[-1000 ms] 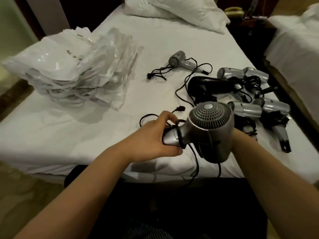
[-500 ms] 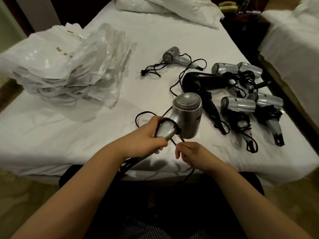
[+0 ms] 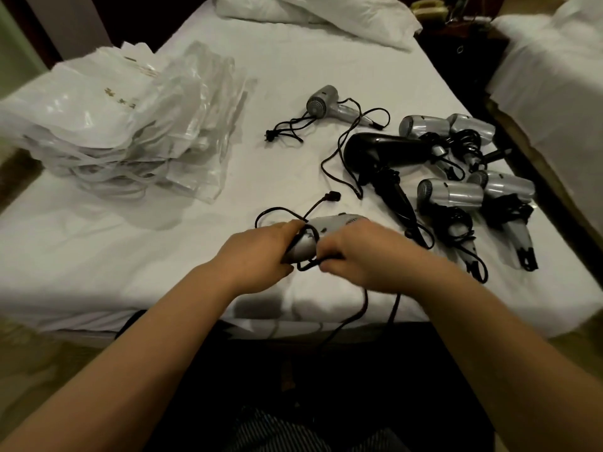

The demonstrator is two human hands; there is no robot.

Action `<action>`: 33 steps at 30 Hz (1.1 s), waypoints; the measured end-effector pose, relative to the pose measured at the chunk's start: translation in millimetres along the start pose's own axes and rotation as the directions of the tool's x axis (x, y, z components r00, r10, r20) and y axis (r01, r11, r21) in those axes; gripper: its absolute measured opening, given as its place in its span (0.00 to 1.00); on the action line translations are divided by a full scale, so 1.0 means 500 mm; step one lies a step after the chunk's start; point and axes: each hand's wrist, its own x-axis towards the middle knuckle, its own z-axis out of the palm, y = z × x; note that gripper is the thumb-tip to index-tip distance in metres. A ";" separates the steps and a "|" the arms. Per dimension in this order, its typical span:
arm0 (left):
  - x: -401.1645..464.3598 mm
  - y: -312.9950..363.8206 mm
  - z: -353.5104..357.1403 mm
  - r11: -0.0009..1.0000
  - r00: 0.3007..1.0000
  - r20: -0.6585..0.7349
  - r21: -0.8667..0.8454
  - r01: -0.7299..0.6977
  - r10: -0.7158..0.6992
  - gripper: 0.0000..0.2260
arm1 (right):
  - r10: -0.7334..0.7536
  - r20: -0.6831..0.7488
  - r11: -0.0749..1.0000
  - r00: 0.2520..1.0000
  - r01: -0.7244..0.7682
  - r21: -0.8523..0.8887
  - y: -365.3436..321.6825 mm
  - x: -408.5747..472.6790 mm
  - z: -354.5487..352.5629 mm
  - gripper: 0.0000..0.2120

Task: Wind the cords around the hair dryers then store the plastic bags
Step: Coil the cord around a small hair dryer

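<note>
Since half a second ago I've tipped the silver hair dryer [image 3: 329,233] down from standing with its grille up to lying low across the near edge of the bed [image 3: 98,256], and my right hand [image 3: 365,256] has come up from below the handle to meet my left over it.

For containers, only the heap of plastic bags [image 3: 124,125] shows, piled on the bed's far left corner, well apart from my hands; through the film I can't tell whether anything is inside them.

My left hand [image 3: 261,256] is curled round the dryer's handle end, knuckles up, forearm running in from the lower left. My right hand is closed on the black cord [image 3: 355,316] just beside the handle, fingers bent under and blurred, forearm coming in from the lower right. A turn of cord crosses the handle between my two hands; another loop lies on the sheet beyond my left hand, with the plug [image 3: 332,195] past it. The rest hangs over the bed's edge below my wrists.

To my right lie a black dryer [image 3: 385,151] and four small silver dryers [image 3: 456,194] with bundled cords; one more small dryer [image 3: 326,102] sits mid-bed, cord loose.
</note>
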 end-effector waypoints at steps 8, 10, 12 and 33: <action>-0.035 0.013 -0.049 0.965 0.969 0.073 -0.136 -0.223 0.235 0.24 | 0.076 -0.058 0.987 0.995 -0.066 0.148 0.045 0.040 -0.067 0.18; -0.040 0.007 -0.059 0.950 0.970 0.049 -0.222 -0.220 0.236 0.25 | 0.039 -0.002 0.911 0.999 -0.035 0.410 0.054 0.035 -0.070 0.14; -0.047 0.002 -0.071 0.918 0.970 0.074 -0.346 -0.194 0.232 0.31 | 0.004 0.061 0.776 0.998 -0.042 0.630 0.066 0.034 -0.074 0.09; 0.040 -0.007 -0.088 0.844 0.985 -0.135 -0.536 0.021 -0.110 0.22 | 0.269 -0.022 0.734 0.963 -0.190 0.651 0.050 0.037 0.055 0.18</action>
